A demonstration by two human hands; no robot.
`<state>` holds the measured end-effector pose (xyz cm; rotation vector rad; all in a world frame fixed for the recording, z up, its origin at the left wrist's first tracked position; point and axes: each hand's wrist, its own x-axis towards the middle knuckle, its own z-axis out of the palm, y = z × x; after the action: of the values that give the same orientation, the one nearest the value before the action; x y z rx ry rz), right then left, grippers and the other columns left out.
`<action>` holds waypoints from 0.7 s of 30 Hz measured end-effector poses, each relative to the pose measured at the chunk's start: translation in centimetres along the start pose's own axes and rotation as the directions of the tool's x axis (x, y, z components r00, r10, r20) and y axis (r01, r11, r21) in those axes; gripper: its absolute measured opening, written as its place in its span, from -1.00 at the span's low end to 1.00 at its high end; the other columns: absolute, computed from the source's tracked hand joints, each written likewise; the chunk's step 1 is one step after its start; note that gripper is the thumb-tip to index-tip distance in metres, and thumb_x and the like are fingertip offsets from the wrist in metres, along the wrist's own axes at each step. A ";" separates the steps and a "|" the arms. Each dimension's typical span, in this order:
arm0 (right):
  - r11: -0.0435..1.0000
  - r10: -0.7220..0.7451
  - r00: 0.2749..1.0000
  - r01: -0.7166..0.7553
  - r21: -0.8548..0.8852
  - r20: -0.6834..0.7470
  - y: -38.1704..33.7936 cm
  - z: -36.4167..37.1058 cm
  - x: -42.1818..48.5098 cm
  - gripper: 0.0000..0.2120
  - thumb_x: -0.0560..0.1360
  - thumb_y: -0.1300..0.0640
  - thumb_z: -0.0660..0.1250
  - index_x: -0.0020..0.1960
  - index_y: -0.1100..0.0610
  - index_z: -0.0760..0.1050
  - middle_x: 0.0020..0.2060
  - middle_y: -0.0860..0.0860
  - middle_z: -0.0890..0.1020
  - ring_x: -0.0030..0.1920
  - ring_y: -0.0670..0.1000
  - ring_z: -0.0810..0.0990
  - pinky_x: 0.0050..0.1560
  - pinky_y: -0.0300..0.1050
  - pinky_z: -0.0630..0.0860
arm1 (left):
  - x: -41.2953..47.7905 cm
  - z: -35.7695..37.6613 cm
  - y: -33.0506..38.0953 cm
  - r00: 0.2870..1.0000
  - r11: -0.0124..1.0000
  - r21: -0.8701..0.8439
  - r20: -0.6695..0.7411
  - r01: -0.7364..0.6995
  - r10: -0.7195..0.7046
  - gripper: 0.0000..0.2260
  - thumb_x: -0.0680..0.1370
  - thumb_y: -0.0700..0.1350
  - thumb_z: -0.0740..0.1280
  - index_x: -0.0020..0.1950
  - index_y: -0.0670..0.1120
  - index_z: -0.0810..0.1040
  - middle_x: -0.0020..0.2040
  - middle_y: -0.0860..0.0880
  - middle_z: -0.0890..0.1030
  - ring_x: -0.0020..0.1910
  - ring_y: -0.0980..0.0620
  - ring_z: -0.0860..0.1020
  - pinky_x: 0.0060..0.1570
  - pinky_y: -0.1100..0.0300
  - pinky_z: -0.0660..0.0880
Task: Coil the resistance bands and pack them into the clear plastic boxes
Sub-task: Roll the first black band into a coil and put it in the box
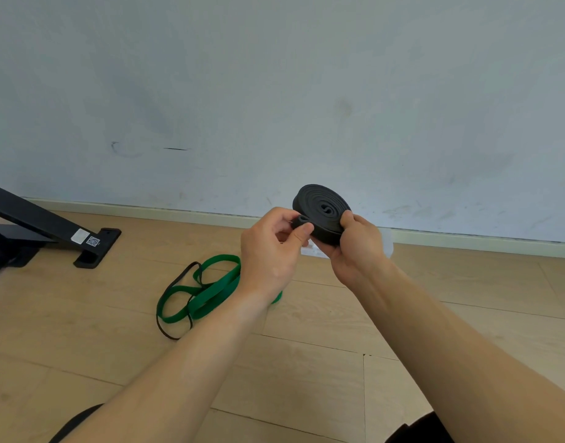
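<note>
A black resistance band (pixel 319 206) is wound into a tight flat coil and held up in front of the wall. My right hand (pixel 357 244) grips the coil from below and the right, thumb on its top face. My left hand (pixel 271 251) pinches the band's loose end loop at the coil's left edge. On the wooden floor below lies a loose green band (pixel 210 292), tangled with a thin black band (pixel 172 330). A clear plastic box (pixel 386 244) shows only in part behind my right hand.
A black metal stand foot (pixel 92 247) with a white sticker rests on the floor at the left, close to the wall. Pale baseboard (pixel 178 212) runs along the wall. Dark clothing shows at the bottom edge.
</note>
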<state>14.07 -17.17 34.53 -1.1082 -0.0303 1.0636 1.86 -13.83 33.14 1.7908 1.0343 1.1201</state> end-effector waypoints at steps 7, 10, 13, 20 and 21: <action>0.996 0.060 0.998 -0.060 -0.062 -0.002 -0.5 -0.8 -0.3 -0.76 0.72 0.25 0.09 0.16 0.33 0.50 0.06 0.24 0.63 0.00 0.20 0.67 -0.33 -0.05 0.67 | 0.8 -1.5 0.1 0.971 0.878 0.415 0.120 -0.238 0.206 -0.56 0.49 0.02 0.51 0.19 0.11 0.30 0.04 0.09 0.50 -0.01 0.07 0.50 -0.10 0.13 0.47; 0.990 0.111 0.994 -0.110 -0.094 0.011 -0.8 -1.5 -0.7 -0.78 0.70 0.27 0.10 0.11 0.32 0.51 0.00 0.22 0.64 -0.08 0.14 0.66 -0.34 -0.06 0.65 | 0.8 -1.0 0.4 0.806 0.689 0.419 0.285 -0.592 0.520 -0.64 0.51 -0.21 0.46 0.16 0.04 0.37 0.21 0.00 0.45 0.13 -0.03 0.48 -0.06 0.00 0.56; 0.984 0.150 0.989 -0.148 -0.097 0.013 -1.4 -2.6 -1.1 -0.77 0.67 0.33 0.11 -0.01 0.28 0.53 -0.10 0.17 0.64 -0.14 0.10 0.64 -0.32 -0.08 0.64 | 0.0 0.4 -0.3 0.613 0.433 0.455 0.394 -0.778 0.685 -0.77 0.54 -0.32 0.26 0.09 -0.02 0.48 0.19 0.00 0.60 0.13 -0.06 0.58 -0.16 0.01 0.62; 0.935 0.299 0.954 -0.298 -0.192 -0.026 -2.8 -7.0 -1.4 -0.74 0.62 0.42 0.13 0.18 0.37 0.56 0.01 0.20 0.68 -0.17 0.11 0.69 -0.38 -0.11 0.66 | -0.7 2.2 0.3 0.270 0.059 0.347 0.600 -0.936 0.753 -0.72 0.62 -0.39 0.20 0.15 -0.23 0.68 0.22 -0.19 0.67 0.18 -0.13 0.66 0.17 0.04 0.61; 0.927 0.314 0.949 -0.312 -0.207 -0.026 -3.0 -7.5 -1.6 -0.72 0.60 0.44 0.13 0.17 0.37 0.57 -0.04 0.19 0.68 -0.21 0.09 0.69 -0.40 -0.13 0.64 | -0.9 2.6 0.1 0.252 0.043 0.330 0.622 -0.943 0.741 -0.71 0.63 -0.38 0.19 0.19 -0.25 0.66 0.25 -0.22 0.64 0.21 -0.14 0.65 0.19 0.03 0.60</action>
<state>19.06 -23.68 33.73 -1.3285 0.0307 1.3748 4.02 -15.13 32.16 3.3383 -0.1081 1.0548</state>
